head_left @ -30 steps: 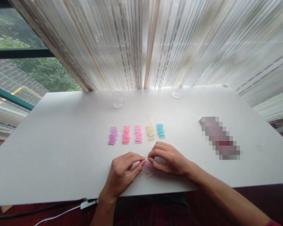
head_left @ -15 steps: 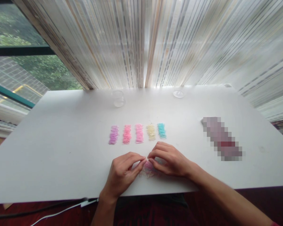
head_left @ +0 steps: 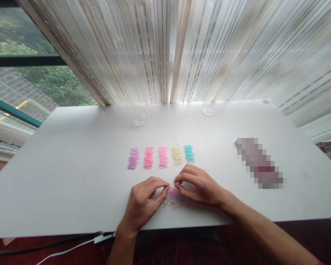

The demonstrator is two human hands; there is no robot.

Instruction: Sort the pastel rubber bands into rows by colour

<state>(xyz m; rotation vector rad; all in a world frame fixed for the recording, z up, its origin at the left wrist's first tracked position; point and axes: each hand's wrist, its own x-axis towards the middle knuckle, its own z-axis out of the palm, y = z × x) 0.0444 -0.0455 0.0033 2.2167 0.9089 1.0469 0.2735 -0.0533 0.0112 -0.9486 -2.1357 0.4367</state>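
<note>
A loose, mixed heap of small thin coloured bands (head_left: 174, 198), looking like little rubber bands, lies on the white table near its front edge. Over its left side my left hand (head_left: 149, 195) is closed, thumb and forefinger pinched together. My right hand (head_left: 198, 186) pinches in the same way just to the right, with a narrow gap between the two hands. Whatever sits in the fingertips is too small to make out. Beyond the hands, similar bands are sorted by colour into upright strips: purple (head_left: 133, 158), coral pink (head_left: 149, 157), light pink (head_left: 163, 156), pale yellow (head_left: 177, 155) and turquoise (head_left: 189, 153).
At the back of the white table (head_left: 71, 165) stands a clear round container (head_left: 138, 116), and a clear lid (head_left: 209, 110) lies farther right. A pixelated oblong object (head_left: 260, 162) rests on the right. Striped curtains (head_left: 143, 51) hang behind. A white cable (head_left: 71, 250) runs below the front edge.
My fingertips have drawn slightly apart, the right hand shifting a little up and right. More of the heap of bands shows between the hands. The sorted strips look unchanged.
</note>
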